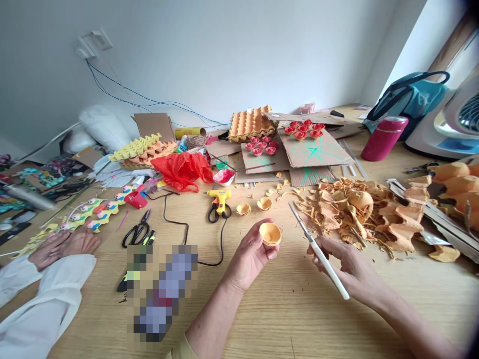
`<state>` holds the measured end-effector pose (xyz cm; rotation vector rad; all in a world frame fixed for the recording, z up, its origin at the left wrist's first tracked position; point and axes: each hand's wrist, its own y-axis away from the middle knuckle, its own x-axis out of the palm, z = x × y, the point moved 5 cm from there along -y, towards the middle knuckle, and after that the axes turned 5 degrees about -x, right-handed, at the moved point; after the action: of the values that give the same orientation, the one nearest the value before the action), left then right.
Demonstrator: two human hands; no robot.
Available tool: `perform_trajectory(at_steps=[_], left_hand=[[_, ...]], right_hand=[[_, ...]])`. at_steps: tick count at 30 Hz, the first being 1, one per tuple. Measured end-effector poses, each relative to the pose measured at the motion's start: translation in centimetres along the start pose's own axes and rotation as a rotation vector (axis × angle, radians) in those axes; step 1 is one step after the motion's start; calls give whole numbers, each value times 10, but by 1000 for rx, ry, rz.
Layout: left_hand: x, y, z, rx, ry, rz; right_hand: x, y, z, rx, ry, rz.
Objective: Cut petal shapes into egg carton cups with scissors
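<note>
My left hand (pixel 250 257) holds a small orange egg-carton cup (pixel 270 234) by its rim, open side up, above the wooden table (pixel 284 309). My right hand (pixel 346 264) grips white-handled scissors (pixel 318 252), blades pointing up-left toward the cup without touching it. Two more trimmed orange cups (pixel 243 209) (pixel 264 203) sit on the table just beyond my left hand. A heap of orange carton scraps (pixel 352 212) lies beyond my right hand.
A yellow glue gun (pixel 220 198) with a black cord, black scissors (pixel 137 232), a red plastic bag (pixel 182 170), egg trays (pixel 251 122), cardboard with red paper roses (pixel 304 130) and a pink bottle (pixel 382 137) crowd the far table. Another person's hands (pixel 62 247) rest at left.
</note>
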<state>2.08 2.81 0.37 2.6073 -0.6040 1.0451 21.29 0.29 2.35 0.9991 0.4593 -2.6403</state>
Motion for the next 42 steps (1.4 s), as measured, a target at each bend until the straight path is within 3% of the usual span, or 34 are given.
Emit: perform_trajectory(at_steps=[11,26,36,42], left_hand=[[4,-1,-2,-56,24,18],[-5,2,-4,115,-410,-111],[0,2,-1,128,-480,-86],[1,2,0,141,-503,-75]], right_hand=[[2,2,0,-47,-78,-10],[10,2,18,-310,245,49],[9,3,15,-327,371,2],[11,3,15,-301,363,46]])
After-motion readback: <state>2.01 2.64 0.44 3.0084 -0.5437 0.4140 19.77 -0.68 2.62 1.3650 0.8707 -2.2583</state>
